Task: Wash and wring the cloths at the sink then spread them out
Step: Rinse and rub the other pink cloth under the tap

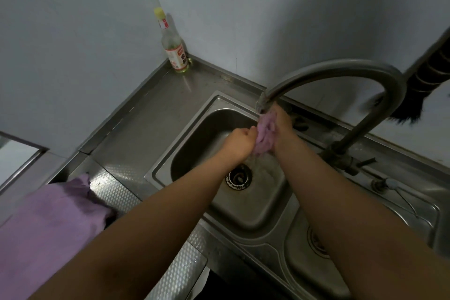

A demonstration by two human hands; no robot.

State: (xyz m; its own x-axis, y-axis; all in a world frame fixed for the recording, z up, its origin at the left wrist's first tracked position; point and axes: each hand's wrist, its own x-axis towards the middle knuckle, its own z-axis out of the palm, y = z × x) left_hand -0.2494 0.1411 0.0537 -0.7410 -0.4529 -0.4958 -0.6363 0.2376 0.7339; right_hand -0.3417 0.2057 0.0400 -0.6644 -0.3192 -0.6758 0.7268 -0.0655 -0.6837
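A bunched purple cloth (265, 134) is held under the spout of the curved metal tap (341, 68), over the steel sink (194, 114). My left hand (239, 142) grips its left side with curled fingers. My right hand (283, 126) grips its right side. Water runs down past the cloth toward the drain (239, 179). A second purple cloth (48, 221) lies spread on the counter at the lower left, away from both hands.
A bottle with a yellow cap (173, 44) stands in the counter's back corner. The steel counter (155, 114) runs left of the sink. A second basin (323, 258) lies to the lower right. A dark brush (428, 95) hangs on the right wall.
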